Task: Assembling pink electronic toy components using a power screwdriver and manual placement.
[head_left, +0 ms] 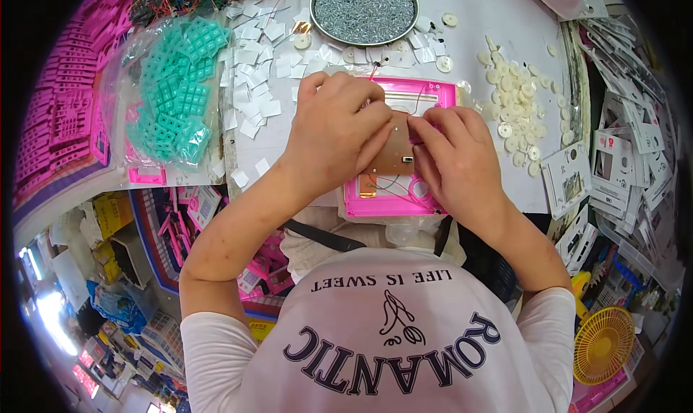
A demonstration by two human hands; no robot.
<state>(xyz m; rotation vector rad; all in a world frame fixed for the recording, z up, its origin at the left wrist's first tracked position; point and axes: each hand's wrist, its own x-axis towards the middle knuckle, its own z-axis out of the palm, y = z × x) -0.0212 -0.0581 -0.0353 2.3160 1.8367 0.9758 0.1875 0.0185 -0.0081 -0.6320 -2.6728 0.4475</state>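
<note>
- The brown circuit board (391, 150) is over the middle of the pink casing (433, 90), between both hands; whether it touches the casing below is unclear.
- The left hand (336, 128) has its thumb and bent fingers clamped on the board's left side.
- The right hand (465, 157) is at the board's right edge, fingers bent and close together; I cannot tell whether they grip anything.
- Thin wires run inside the casing, with a gold-coloured piece (367, 186) at its near left.
- Beyond the casing, a round metal tray (312, 15) holds many small screws (364, 10).
- To the left lie scattered white squares (249, 81), then teal button pads (180, 99) in a clear bag, with pink parts (68, 117) farther left.
- To the right lie cream round pieces (516, 99); past them are piled white cards (639, 128).
- A yellow fan (605, 344) stands near right.
</note>
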